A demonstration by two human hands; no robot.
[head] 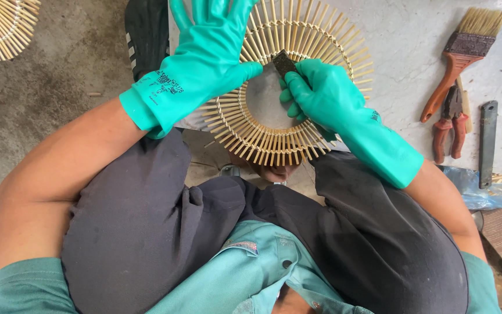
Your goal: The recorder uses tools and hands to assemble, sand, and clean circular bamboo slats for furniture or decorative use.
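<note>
Bamboo sticks on the round pale ring [262, 142], held over the knees by the left hand [204, 55], might have snapped if the right hand [321, 93], fingers closed on a small dark sanding block [284, 62], pushed hard.

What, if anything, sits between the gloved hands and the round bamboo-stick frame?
Nothing visible: the left hand rests directly on the bamboo frame, and the right hand presses a small dark pad against its inner ring.

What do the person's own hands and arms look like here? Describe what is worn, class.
Both the left hand and the right hand wear teal rubber gloves with long cuffs; the left cuff bears dark printed lettering. Forearms are bare, with teal shirt sleeves higher up.
</note>
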